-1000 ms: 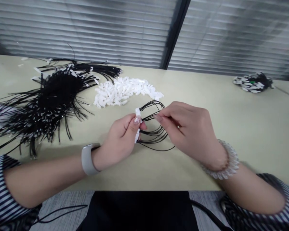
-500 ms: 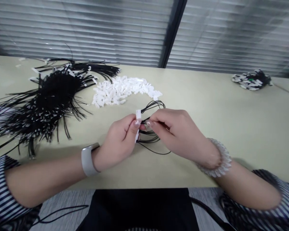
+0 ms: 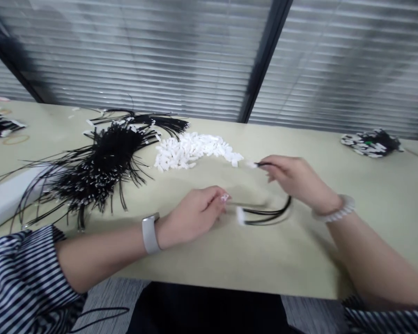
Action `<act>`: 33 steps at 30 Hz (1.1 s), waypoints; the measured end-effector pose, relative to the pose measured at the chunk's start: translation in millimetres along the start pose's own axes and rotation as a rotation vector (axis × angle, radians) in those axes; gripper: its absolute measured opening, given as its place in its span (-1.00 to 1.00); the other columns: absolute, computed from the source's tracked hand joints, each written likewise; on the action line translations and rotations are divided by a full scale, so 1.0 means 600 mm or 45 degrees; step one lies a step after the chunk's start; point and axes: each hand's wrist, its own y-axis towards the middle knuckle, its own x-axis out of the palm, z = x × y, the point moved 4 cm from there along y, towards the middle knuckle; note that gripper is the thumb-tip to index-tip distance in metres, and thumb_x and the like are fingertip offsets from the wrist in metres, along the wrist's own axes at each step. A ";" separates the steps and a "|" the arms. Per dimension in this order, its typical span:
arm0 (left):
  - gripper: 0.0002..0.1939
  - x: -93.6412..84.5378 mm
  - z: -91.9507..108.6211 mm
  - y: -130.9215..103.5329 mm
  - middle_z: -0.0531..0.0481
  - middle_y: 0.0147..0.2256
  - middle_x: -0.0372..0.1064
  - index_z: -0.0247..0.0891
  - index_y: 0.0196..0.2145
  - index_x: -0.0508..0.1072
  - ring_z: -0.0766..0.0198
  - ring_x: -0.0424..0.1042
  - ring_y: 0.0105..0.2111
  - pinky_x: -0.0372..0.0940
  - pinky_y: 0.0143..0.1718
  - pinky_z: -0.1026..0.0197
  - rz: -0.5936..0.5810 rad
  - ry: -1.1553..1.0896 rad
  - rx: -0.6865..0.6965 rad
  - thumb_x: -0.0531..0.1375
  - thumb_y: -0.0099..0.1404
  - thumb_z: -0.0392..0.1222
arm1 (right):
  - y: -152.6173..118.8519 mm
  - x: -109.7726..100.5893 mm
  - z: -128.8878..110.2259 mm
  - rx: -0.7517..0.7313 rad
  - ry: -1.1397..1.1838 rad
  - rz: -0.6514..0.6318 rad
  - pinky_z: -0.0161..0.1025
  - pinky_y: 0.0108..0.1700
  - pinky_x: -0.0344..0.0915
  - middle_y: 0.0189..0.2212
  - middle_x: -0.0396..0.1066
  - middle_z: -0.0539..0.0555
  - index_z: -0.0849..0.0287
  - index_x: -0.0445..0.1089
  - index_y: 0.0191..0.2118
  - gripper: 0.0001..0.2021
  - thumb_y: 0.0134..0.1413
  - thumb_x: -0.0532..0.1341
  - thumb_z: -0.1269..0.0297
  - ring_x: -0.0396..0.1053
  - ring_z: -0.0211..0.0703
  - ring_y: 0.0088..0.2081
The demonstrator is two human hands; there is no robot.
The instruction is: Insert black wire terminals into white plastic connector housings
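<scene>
Head view: my right hand has thumb and fingers clamped on black wires, close behind a blurred white connector. The wires bend round below that hand and run back to a lower white connector, which sits just beyond my left fingertips, apart from them, above or on the worktop; I cannot tell which. My left hand has its thumb and forefinger together. A faint streak leads off from their tips, but whether I am pinching a loose wire there I cannot tell.

To handle this well, I would grip right behind the connector, where the wires stay in order, and pull on the housing rather than on a single strand. I would let the lower end settle before taking it between my left thumb and forefinger, since a swinging end is easily missed. The bend should stay wide and soft; a sharp kink could strain the wire ends. I also judge it wise to keep the loop clear of the white pieces just beyond, and well away from the black wire heap on the left, where strands could snag.
</scene>
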 end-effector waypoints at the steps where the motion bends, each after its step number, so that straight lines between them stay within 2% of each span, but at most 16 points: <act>1: -0.68 -0.006 0.005 0.001 0.01 -0.41 0.37 -0.27 -0.27 0.35 0.34 0.34 -0.42 0.24 -0.37 0.28 0.013 0.064 0.024 -0.14 0.32 -0.12 | 0.003 -0.009 0.030 0.075 -0.057 0.015 -0.36 -0.28 0.24 -0.34 0.40 0.04 0.12 0.32 -0.10 -0.68 0.17 -0.08 0.17 0.35 -0.32 -0.38; 3: -0.71 -0.027 0.012 0.008 0.00 -0.36 0.39 -0.27 -0.33 0.38 0.32 0.34 -0.37 0.23 -0.32 0.26 0.061 0.184 0.060 -0.08 0.30 -0.13 | 0.008 -0.023 0.087 0.160 -0.150 0.035 -0.29 -0.20 0.21 -0.30 0.39 0.14 0.20 0.33 -0.11 -0.67 0.15 -0.07 0.20 0.34 -0.22 -0.32; 5: -0.70 -0.064 0.010 0.019 0.00 -0.31 0.40 -0.25 -0.32 0.40 0.30 0.35 -0.32 0.22 -0.27 0.26 0.152 0.429 0.038 -0.08 0.28 -0.12 | 0.014 -0.024 0.142 0.234 -0.245 0.014 -0.24 -0.12 0.16 -0.21 0.36 0.24 0.25 0.36 -0.14 -0.66 0.14 -0.07 0.22 0.31 -0.11 -0.18; 6: -0.69 -0.090 0.004 0.026 -0.01 -0.29 0.41 -0.24 -0.27 0.40 0.28 0.36 -0.30 0.21 -0.24 0.25 0.219 0.632 -0.010 -0.08 0.28 -0.09 | 0.017 -0.019 0.166 0.278 -0.289 0.013 -0.21 -0.12 0.15 -0.21 0.35 0.31 0.30 0.36 -0.13 -0.64 0.13 -0.07 0.22 0.30 -0.07 -0.17; 7: -0.69 -0.121 -0.008 0.032 -0.01 -0.25 0.40 -0.22 -0.23 0.40 0.25 0.36 -0.26 0.21 -0.20 0.24 0.283 0.855 -0.129 -0.07 0.26 -0.07 | 0.021 -0.013 0.188 0.334 -0.337 0.036 -0.16 -0.13 0.14 -0.23 0.33 0.39 0.37 0.33 -0.08 -0.60 0.13 -0.08 0.22 0.29 -0.01 -0.17; 10: -0.68 -0.225 -0.052 0.050 -0.13 -0.18 0.38 -0.28 -0.21 0.41 0.10 0.35 -0.18 0.20 -0.16 0.14 0.441 1.016 -0.364 -0.06 0.22 -0.15 | 0.032 0.009 0.228 0.471 -0.457 0.168 0.04 -0.10 0.08 -0.14 0.19 0.59 0.54 0.07 0.11 -0.44 0.11 -0.08 0.16 0.18 0.22 -0.05; 13: -0.65 -0.314 -0.107 0.067 -0.21 -0.16 0.38 -0.34 -0.21 0.42 0.02 0.35 -0.14 0.21 -0.16 0.08 0.518 1.097 -0.599 -0.06 0.22 -0.13 | 0.040 0.020 0.228 0.458 -0.533 0.286 0.20 0.03 -0.11 0.10 -0.10 0.58 0.46 -0.13 0.20 -0.36 0.09 -0.07 0.12 -0.11 0.32 0.15; 15: -0.59 -0.350 -0.139 0.078 -0.27 -0.13 0.35 -0.39 -0.14 0.38 0.01 0.33 -0.12 0.21 -0.15 0.01 0.567 1.147 -0.746 -0.03 0.23 -0.03 | 0.040 0.018 0.215 0.396 -0.563 0.343 0.21 0.09 -0.21 0.18 -0.29 0.48 0.38 -0.15 0.22 -0.38 0.11 -0.09 0.11 -0.30 0.28 0.21; 17: -0.55 -0.363 -0.162 0.089 -0.20 -0.14 0.34 -0.38 -0.15 0.36 0.11 0.33 -0.12 0.20 -0.10 -0.02 0.557 1.189 -0.829 0.04 0.20 0.07 | 0.035 0.012 0.197 0.327 -0.578 0.393 0.20 0.12 -0.22 0.20 -0.39 0.43 0.34 -0.16 0.22 -0.39 0.12 -0.11 0.08 -0.38 0.26 0.23; 21: -0.62 -0.366 -0.172 0.103 -0.14 -0.15 0.34 -0.38 -0.18 0.37 0.16 0.31 -0.10 0.18 -0.05 -0.02 0.553 1.275 -0.844 0.08 0.22 0.00 | 0.023 0.007 0.149 0.174 -0.573 0.443 0.13 0.15 -0.13 0.22 -0.45 0.38 0.29 -0.15 0.22 -0.35 0.08 -0.03 0.05 -0.38 0.22 0.24; 24: -0.66 -0.379 -0.142 0.093 -0.15 -0.22 0.38 -0.39 -0.23 0.39 0.19 0.36 -0.17 0.23 -0.12 0.02 0.582 1.316 -0.811 0.11 0.20 -0.03 | 0.016 0.010 0.085 -0.052 -0.472 0.493 0.05 0.18 -0.09 0.21 -0.38 0.36 0.32 -0.08 0.19 -0.37 0.07 0.02 0.09 -0.34 0.14 0.24; 26: -0.67 -0.399 -0.099 0.072 -0.15 -0.29 0.41 -0.40 -0.29 0.43 0.16 0.38 -0.23 0.25 -0.16 0.05 0.632 1.340 -0.742 0.14 0.16 -0.04 | 0.012 0.008 0.031 -0.214 -0.331 0.561 0.03 0.19 -0.09 0.21 -0.33 0.35 0.33 0.00 0.15 -0.43 0.07 0.02 0.12 -0.30 0.10 0.24; 28: -0.66 -0.427 -0.038 0.038 -0.17 -0.32 0.41 -0.42 -0.30 0.45 0.09 0.37 -0.22 0.25 -0.17 0.07 0.752 1.386 -0.629 0.11 0.16 -0.05 | 0.009 0.004 -0.028 -0.345 -0.157 0.607 0.01 0.19 -0.07 0.20 -0.27 0.31 0.30 0.03 0.14 -0.46 0.07 0.03 0.14 -0.26 0.03 0.24; 30: -0.61 -0.457 0.033 -0.004 -0.12 -0.29 0.39 -0.43 -0.22 0.43 0.07 0.35 -0.18 0.23 -0.13 0.09 0.900 1.447 -0.481 0.03 0.21 -0.03 | 0.011 0.001 -0.086 -0.438 -0.020 0.574 -0.01 0.20 -0.06 0.21 -0.24 0.27 0.27 0.03 0.14 -0.47 0.08 0.04 0.15 -0.24 -0.02 0.24; 33: -0.58 -0.489 0.133 -0.063 -0.02 -0.20 0.35 -0.36 -0.12 0.38 0.07 0.31 -0.13 0.18 -0.09 0.15 1.212 1.519 -0.294 -0.13 0.30 -0.07 | 0.019 -0.011 -0.171 -0.582 0.145 0.548 -0.05 0.22 -0.07 0.21 -0.21 0.24 0.27 0.05 0.14 -0.47 0.07 0.05 0.14 -0.23 -0.07 0.24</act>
